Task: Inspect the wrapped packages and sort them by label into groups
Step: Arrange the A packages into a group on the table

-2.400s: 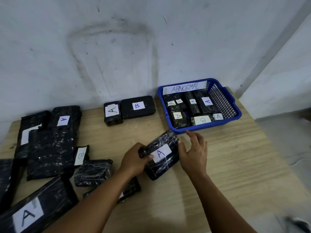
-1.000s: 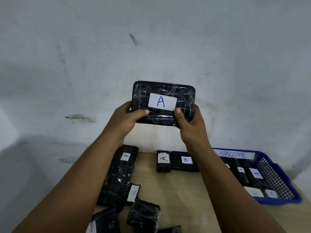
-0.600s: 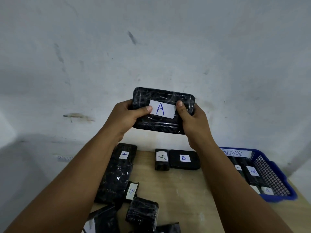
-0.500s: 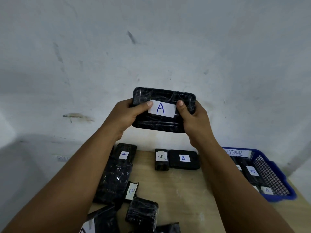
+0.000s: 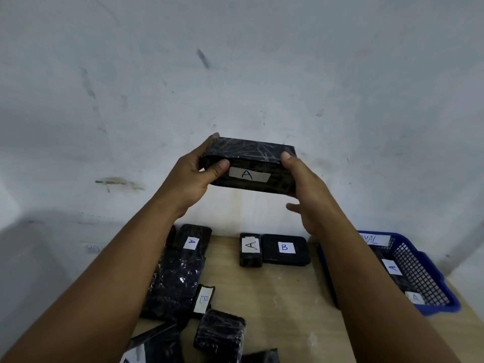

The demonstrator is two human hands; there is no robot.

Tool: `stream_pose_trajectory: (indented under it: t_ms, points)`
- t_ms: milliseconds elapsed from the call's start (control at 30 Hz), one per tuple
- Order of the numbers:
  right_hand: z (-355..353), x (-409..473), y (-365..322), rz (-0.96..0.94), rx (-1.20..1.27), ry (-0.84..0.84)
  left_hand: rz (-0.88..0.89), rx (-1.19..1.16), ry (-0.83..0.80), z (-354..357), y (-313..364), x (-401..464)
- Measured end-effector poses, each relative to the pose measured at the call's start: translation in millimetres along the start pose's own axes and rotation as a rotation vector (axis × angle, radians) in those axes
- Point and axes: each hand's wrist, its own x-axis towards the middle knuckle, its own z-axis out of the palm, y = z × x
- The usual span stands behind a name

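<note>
Package A (image 5: pixel 250 163) is held above the table (image 5: pixel 282 289), left hand (image 5: pixel 191 179) and right hand (image 5: pixel 303 184) gripping its short ends. Appears rigid, film-slick, probably light; end grips suit.

You read "A" on held package (image 5: pixel 250 166) | "A" (image 5: pixel 250 249) and "B" (image 5: pixel 285 249) on table packages | "A" inside basket (image 5: pixel 429 263) | basket sign partly hidden.

Wooden table (image 5: pixel 282 297) with black wrapped packages (image 5: pixel 285 249) and blue basket (image 5: pixel 429 307).
</note>
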Motion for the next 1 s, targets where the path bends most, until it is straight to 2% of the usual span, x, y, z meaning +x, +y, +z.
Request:
stream_pose_trajectory:
  t_ms: [100, 167, 233, 300, 367, 633, 833, 1000]
  points:
    - [-1.7, 3.7, 5.2, -0.113, 0.018, 0.050, -0.126, 0.038, -0.149, 3.1, 12.1, -4.4]
    - [-0.3, 2.4, 6.5, -0.148, 0.016, 0.044, -0.228, -0.016, -0.104, 8.2, 18.2, -6.5]
    - [2.1, -0.2, 7.7, -0.147, -0.002, 0.014, -0.259, 0.001, 0.011, 13.2, 14.5, -5.6]
    - [4.4, -0.5, 9.1, -0.147, -0.052, 0.015, -0.223, 0.024, 0.125, 16.8, 10.3, -6.3]
    - [6.3, -0.4, 10.0, -0.153, -0.125, 0.020, -0.191, 0.039, 0.170, 19.0, 5.8, -8.5]
    - [12.3, -1.5, 14.7, -0.242, -0.223, 0.113, -0.114, 0.101, 0.154, 32.8, 3.4, -19.5]
    - [11.8, -9.1, 6.6, -0.230, -0.178, 0.036, -0.016, 0.196, 0.267, 34.1, -1.4, -20.7]
    - [7.6, -8.9, 2.3, -0.157, -0.010, 0.088, 0.031, 0.176, 0.186, 22.7, -3.3, -19.3]
